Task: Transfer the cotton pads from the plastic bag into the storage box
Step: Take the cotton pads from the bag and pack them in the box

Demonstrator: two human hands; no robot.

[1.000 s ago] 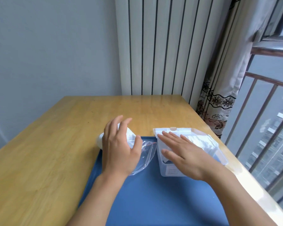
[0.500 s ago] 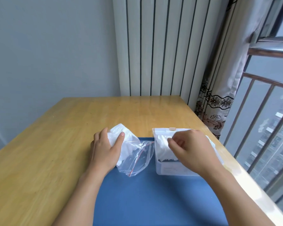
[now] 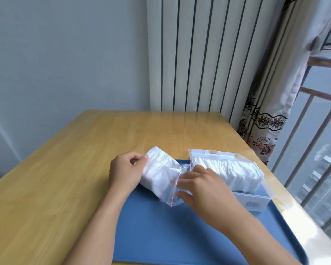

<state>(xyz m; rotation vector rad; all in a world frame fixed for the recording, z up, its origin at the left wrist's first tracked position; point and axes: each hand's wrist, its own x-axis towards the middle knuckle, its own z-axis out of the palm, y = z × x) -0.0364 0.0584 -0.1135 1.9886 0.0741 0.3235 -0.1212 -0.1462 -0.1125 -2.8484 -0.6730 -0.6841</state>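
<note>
A clear zip plastic bag (image 3: 172,196) with a red seal line lies on the blue mat, stuffed with white cotton pads (image 3: 159,169). My left hand (image 3: 125,172) grips the bag's far closed end, thumb and fingers pinched on it. My right hand (image 3: 201,186) is at the bag's open mouth, fingers touching the plastic rim. To the right stands the clear storage box (image 3: 256,201) with its lid up; a row of white pads (image 3: 235,171) fills it.
A blue mat (image 3: 180,236) covers the near right of the wooden table (image 3: 65,178). A white radiator (image 3: 199,54) stands behind the table. A patterned curtain (image 3: 260,131) and a window railing (image 3: 313,142) are on the right.
My right hand left the storage box and moved left to the bag's mouth. My left hand shifted its grip on the bag's far end. The pads in the box are now uncovered.
</note>
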